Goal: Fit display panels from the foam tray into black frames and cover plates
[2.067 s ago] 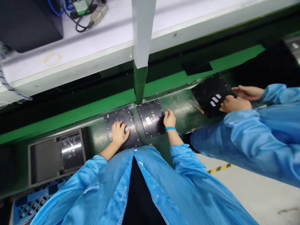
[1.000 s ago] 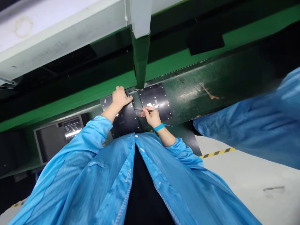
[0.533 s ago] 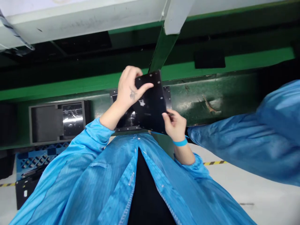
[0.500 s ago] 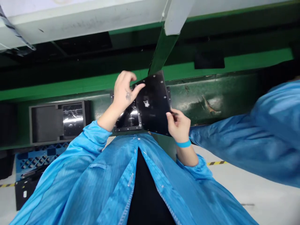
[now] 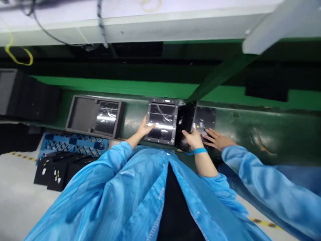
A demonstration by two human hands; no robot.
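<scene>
A glossy black panel with a riveted grey frame (image 5: 162, 134) lies in front of me on the green bench. My left hand (image 5: 144, 129) grips its left edge, thumb on the top face and fingers at the side. My right hand (image 5: 192, 138) is closed on the lower edge of a thin black plate (image 5: 185, 120), which stands tilted along the right side of the framed panel. Just right of that plate lies another dark panel (image 5: 207, 116) with small labels. A co-worker's hand (image 5: 220, 140) reaches to it with fingers spread.
To the left, a grey foam tray (image 5: 82, 113) holds a glossy black panel in its right compartment. A blue plastic crate (image 5: 72, 144) and several black plates (image 5: 59, 170) are below it. Stacked dark foam trays (image 5: 37, 97) stand far left. A white shelf edge (image 5: 163, 31) runs overhead.
The black plate has swung down to the right, uncovering the framed panel. My left hand has come down onto the framed panel's edge. The co-worker's hand has come into view.
</scene>
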